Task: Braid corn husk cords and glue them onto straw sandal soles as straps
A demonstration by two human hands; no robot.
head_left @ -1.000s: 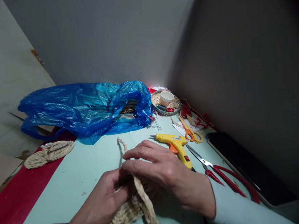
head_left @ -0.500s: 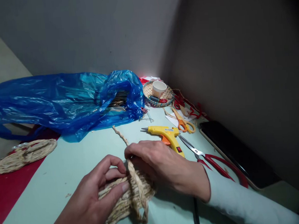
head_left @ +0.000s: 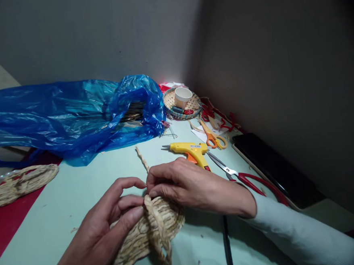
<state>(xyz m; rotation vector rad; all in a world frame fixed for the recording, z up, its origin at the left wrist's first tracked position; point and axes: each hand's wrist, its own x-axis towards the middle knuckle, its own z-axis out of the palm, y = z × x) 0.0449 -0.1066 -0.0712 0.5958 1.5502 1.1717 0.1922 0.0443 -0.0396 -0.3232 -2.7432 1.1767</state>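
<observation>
A woven straw sandal (head_left: 148, 235) lies on the pale green table (head_left: 78, 196) close to me. My left hand (head_left: 111, 226) rests on its left side, fingers curled and pinching at the straw strap (head_left: 160, 234) that loops over the sole. My right hand (head_left: 183, 186) comes in from the right, fingers closed on the top of the same strap and the braided straw cord (head_left: 142, 159) that runs away from it across the table. The two hands meet fingertip to fingertip above the sandal.
A second straw sandal (head_left: 19, 184) lies at the far left on red cloth. A blue plastic bag (head_left: 66, 116) fills the back. A yellow glue gun (head_left: 190, 151), red-handled scissors (head_left: 250, 182), orange scissors (head_left: 213, 138), a small basket (head_left: 170, 98) with a white cup (head_left: 182, 96) and a black slab (head_left: 270, 166) lie right.
My left hand has come out from under my right and now lies on the sandal's left side. The strap has been pulled down over the sole. The camera has swung slightly.
</observation>
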